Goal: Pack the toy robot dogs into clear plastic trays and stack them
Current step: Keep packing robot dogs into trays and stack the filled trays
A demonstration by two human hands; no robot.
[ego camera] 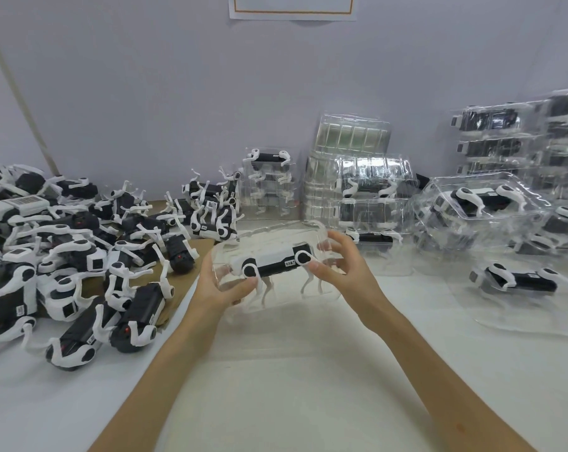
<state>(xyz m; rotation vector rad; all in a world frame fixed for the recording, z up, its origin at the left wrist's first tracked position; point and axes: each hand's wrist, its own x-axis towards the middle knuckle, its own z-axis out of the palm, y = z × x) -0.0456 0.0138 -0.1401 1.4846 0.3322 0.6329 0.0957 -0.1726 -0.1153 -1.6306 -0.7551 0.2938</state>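
A black-and-white toy robot dog lies on its side inside a clear plastic tray, held above the white table in the middle of the view. My left hand grips the tray's left end, thumb by the dog's front leg. My right hand grips the right end, thumb pressing beside the dog's rear hip joint. A big heap of loose robot dogs covers the left side. Packed trays are stacked at the right.
Empty clear trays are stacked against the wall at centre back, with packed trays below them. More filled trays lie at the right front. A brown cardboard sheet lies under the heap. White table stretches in front.
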